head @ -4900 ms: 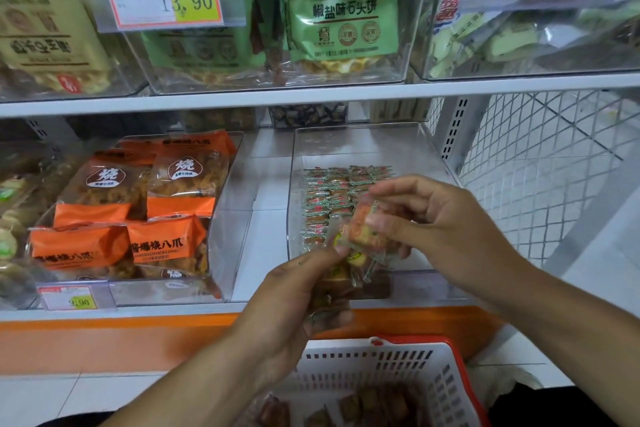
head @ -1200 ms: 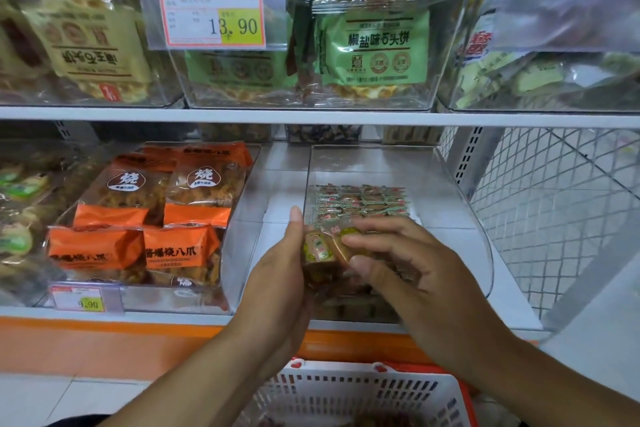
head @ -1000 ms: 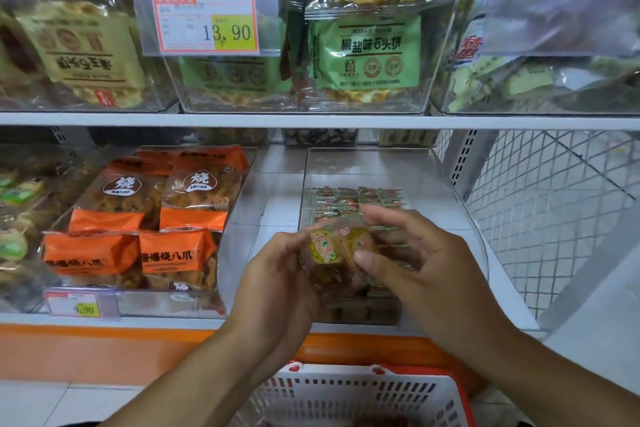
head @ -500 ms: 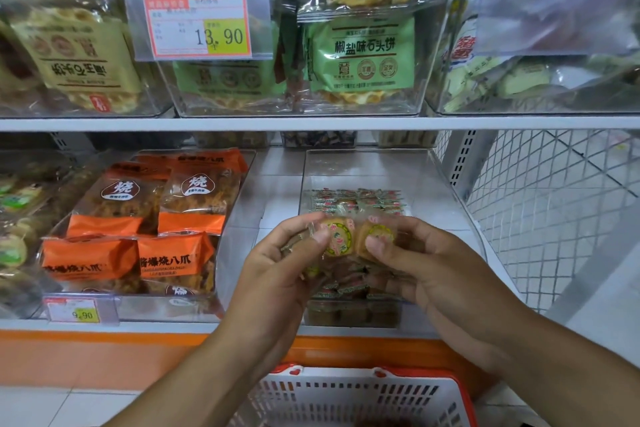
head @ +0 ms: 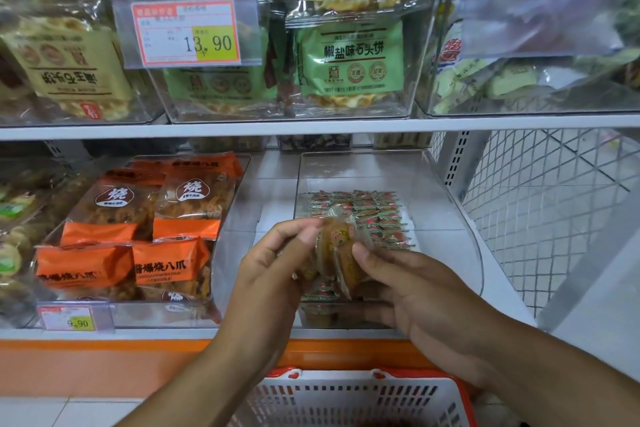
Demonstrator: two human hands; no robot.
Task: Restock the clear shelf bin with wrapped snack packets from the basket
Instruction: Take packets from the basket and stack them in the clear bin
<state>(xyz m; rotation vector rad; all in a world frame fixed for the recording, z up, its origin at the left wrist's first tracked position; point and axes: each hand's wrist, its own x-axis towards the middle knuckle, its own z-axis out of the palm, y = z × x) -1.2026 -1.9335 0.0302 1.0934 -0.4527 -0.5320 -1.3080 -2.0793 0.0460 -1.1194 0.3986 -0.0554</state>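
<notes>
Both hands are up in front of the clear plastic shelf bin [head: 446,204], over its open front, sharing a small stack of clear-wrapped, brown snack packets with red and green labels [head: 337,253]. Left hand [head: 273,274]: thumb and fingertips pinch the stack's left edge. Right hand [head: 415,295]: thumb presses the stack from the right, the other fingers curled beneath it. Change over the last half second: the packets were fanned side by side with labels facing the camera; now they are turned on edge and squared into a tighter bundle, at about the same height. Judgement: this is alignment before placement, not placement itself. A layer of matching small packets [head: 367,215] already lies on the bin floor further back, with more stacked behind the front wall below the hands; the rear of the bin is bare. White slotted plastic basket with red rim [head: 349,399] sits directly below; its contents are not visible here. Risk: the slippery wrappers may slide apart when one hand lets go.
</notes>
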